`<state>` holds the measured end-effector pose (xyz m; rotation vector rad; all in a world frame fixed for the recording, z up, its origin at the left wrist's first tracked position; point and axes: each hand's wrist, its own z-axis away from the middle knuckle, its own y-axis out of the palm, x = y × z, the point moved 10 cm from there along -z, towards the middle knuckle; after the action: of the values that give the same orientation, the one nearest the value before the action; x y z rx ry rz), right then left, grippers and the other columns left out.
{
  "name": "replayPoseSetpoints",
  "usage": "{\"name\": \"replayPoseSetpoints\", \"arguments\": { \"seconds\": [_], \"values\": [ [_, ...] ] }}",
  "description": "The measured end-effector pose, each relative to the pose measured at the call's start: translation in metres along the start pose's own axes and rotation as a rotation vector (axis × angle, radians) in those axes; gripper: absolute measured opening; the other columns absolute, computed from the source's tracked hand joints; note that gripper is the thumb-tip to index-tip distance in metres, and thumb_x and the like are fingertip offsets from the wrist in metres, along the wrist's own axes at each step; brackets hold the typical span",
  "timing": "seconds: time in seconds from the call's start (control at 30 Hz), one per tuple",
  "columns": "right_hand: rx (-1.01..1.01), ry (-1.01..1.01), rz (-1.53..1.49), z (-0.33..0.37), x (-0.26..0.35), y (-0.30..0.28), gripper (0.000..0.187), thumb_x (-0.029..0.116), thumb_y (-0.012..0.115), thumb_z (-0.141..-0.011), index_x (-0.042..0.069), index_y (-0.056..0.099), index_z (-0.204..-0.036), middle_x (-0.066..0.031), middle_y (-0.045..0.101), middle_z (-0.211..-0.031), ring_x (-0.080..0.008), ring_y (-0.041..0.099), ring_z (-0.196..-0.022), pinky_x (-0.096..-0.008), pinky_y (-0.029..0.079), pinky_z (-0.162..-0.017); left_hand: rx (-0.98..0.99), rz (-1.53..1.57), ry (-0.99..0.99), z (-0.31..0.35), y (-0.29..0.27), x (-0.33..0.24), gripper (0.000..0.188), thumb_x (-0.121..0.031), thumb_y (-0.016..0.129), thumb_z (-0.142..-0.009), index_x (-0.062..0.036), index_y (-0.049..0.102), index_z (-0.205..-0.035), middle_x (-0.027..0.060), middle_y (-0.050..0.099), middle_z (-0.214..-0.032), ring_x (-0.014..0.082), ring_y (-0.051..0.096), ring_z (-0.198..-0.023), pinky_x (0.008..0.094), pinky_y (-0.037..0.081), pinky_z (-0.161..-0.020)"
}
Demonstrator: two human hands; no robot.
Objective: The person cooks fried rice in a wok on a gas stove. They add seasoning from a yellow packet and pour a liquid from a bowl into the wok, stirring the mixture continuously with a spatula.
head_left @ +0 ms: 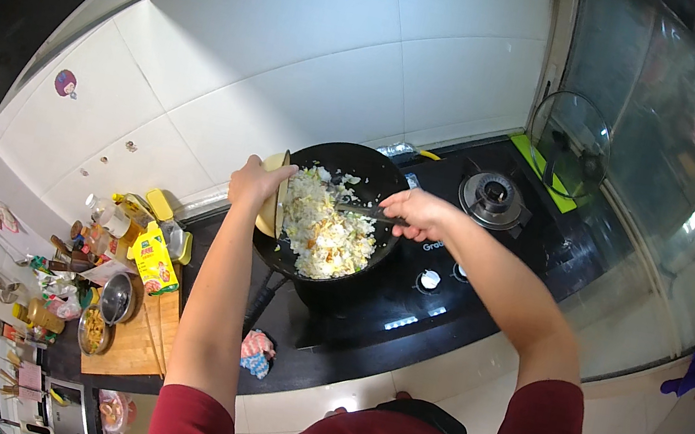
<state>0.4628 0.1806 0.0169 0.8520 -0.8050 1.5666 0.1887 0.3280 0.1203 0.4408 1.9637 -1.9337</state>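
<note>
A black wok (349,154) sits on the left side of the stove, holding a heap of rice (329,242) mixed with bits of egg and green. My left hand (257,182) grips a pale yellow bowl (270,213), tipped on its side at the wok's left edge with its mouth toward the rice. Closed around the dark handle of a spatula (376,215), my right hand (419,214) is over the wok's right rim. The spatula's head is partly hidden in the rice, so its exact shape does not show.
To the right are a gas burner (494,198) and a glass lid (570,145) leaning by the wall. At left, a wooden board (121,354) carries chopsticks (155,337), a metal bowl (118,299) and a yellow packet (153,258). A cloth (256,354) lies near the counter's front edge.
</note>
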Motion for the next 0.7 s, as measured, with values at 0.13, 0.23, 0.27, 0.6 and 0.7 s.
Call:
{"name": "replayPoseSetpoints", "arguments": {
  "seconds": [0.13,0.23,0.27,0.6,0.7],
  "values": [
    [-0.052,-0.028,-0.087,0.01,0.003,0.025,0.033,0.016,0.057,-0.094,0.011,0.056,-0.126,-0.0088,0.059,-0.073,-0.0107,0.043,-0.046,-0.0266,0.028,-0.039,0.022,-0.051,-0.017,0.007,-0.002,0.001,0.088,-0.067,0.073,-0.061,-0.0063,0.057,-0.122,0.0186,0.067,-0.112,0.0352,0.065,-0.104,0.0449,0.052,-0.086],
    [-0.091,-0.024,0.017,0.019,0.005,0.026,0.037,0.016,0.057,-0.094,0.011,0.055,-0.13,-0.0092,0.058,-0.07,-0.0112,0.044,-0.045,-0.0271,0.028,-0.039,0.033,-0.07,0.0,0.008,-0.004,0.001,0.088,-0.068,0.072,-0.061,-0.0058,0.058,-0.121,0.0181,0.067,-0.111,0.0343,0.065,-0.103,0.0442,0.052,-0.086],
    [-0.111,-0.03,0.06,0.025,0.008,0.022,0.038,0.016,0.057,-0.093,0.011,0.055,-0.131,-0.0092,0.058,-0.069,-0.0116,0.044,-0.045,-0.0274,0.029,-0.039,0.039,-0.059,0.021,0.008,-0.005,-0.002,0.088,-0.069,0.072,-0.061,-0.0056,0.058,-0.12,0.018,0.068,-0.11,0.034,0.066,-0.102,0.0439,0.052,-0.086],
    [-0.284,-0.157,0.824,0.104,0.085,-0.021,0.031,0.015,0.056,-0.088,0.0,0.067,-0.114,-0.0144,0.07,-0.075,-0.0211,0.068,-0.058,-0.0357,0.055,-0.057,0.094,-0.177,0.052,0.013,0.01,-0.016,0.088,-0.069,0.071,-0.063,-0.0052,0.058,-0.122,0.0177,0.068,-0.108,0.0324,0.066,-0.102,0.0413,0.053,-0.086],
    [-0.209,-0.086,1.14,0.106,0.095,-0.021,0.025,0.011,0.049,-0.088,-0.002,0.066,-0.075,-0.0172,0.063,-0.057,-0.0214,0.066,-0.054,-0.0361,0.052,-0.049,0.147,-0.186,0.065,0.012,0.02,-0.02,0.086,-0.067,0.071,-0.063,-0.0045,0.059,-0.121,0.0182,0.067,-0.112,0.0323,0.065,-0.104,0.0414,0.052,-0.086]
  ]
}}
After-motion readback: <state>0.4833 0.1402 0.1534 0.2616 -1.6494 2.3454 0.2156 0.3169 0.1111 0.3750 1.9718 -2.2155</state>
